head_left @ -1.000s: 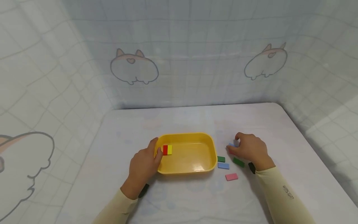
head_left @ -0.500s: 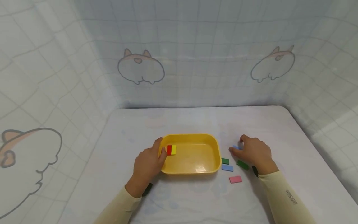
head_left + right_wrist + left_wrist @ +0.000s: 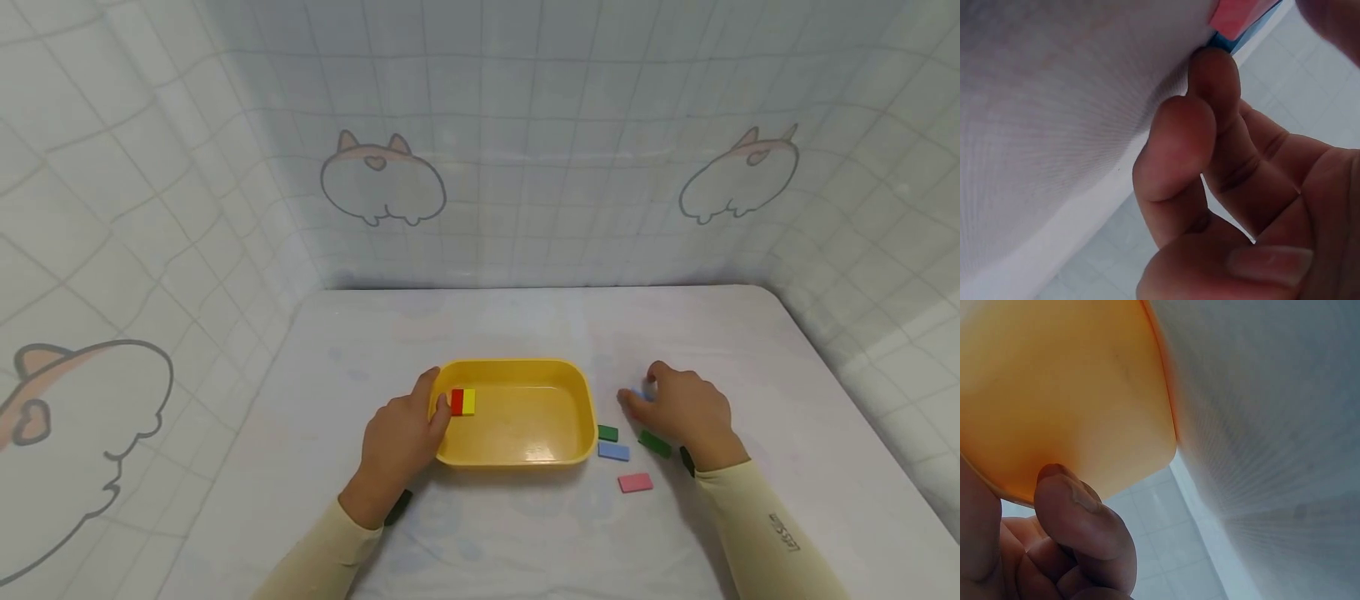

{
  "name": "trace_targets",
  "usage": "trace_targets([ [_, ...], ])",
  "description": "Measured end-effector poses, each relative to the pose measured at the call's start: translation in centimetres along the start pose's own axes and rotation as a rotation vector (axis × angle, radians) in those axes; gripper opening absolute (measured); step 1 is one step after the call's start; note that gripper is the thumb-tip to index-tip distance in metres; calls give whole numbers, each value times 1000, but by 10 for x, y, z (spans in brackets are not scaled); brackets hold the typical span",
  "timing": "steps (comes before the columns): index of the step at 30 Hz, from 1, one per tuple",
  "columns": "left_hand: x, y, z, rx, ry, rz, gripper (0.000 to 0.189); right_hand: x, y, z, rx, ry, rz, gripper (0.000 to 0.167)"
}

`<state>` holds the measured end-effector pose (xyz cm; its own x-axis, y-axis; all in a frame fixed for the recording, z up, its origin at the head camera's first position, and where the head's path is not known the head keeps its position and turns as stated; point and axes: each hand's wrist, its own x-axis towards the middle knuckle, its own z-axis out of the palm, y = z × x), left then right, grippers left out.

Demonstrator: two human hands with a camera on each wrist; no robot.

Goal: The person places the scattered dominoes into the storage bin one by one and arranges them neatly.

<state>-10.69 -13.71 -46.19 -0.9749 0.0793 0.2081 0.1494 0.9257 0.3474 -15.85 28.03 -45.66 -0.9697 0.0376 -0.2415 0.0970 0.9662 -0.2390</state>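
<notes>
My left hand [image 3: 405, 433] grips the left end of a shallow yellow plastic tray [image 3: 517, 461], thumb over the rim and fingers curled outside; in the left wrist view a fingertip [image 3: 1066, 487] meets the tray's outer wall [image 3: 1072, 394]. A red tile [image 3: 457, 402] and a yellow tile [image 3: 468, 402] lie side by side inside, near that thumb. Right of the tray, my right hand [image 3: 686, 408] is bent down over a blue tile [image 3: 642, 394]. In the right wrist view, a pink tile [image 3: 1241, 15] overlaps blue, with fingertips right at their edge; I cannot tell whether they pinch it.
Between tray and right forearm lie a small green tile [image 3: 607, 433], a light blue tile [image 3: 613, 451], a pink tile [image 3: 635, 482] and a darker green tile [image 3: 655, 443]. White patterned cloth covers the table [image 3: 480, 325]; white curtains [image 3: 555, 208] surround it.
The head view has shifted slightly, moving everything a little rightward in it. The left hand keeps its hold on the tray, and the right hand stays low over the tiles, its thumb covering more of them.
</notes>
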Motion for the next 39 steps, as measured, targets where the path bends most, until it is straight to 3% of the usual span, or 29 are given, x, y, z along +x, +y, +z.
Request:
trace_targets([
  [8,-6,1,2,-11,1,0,50,-9,2,1,4,-25,14,75],
  [19,-9,-3,0,-18,41,36,48,-11,0,2,3,4,-7,74],
  [39,-15,-5,0,-5,29,32,50,-20,-3,0,16,-11,-20,71],
])
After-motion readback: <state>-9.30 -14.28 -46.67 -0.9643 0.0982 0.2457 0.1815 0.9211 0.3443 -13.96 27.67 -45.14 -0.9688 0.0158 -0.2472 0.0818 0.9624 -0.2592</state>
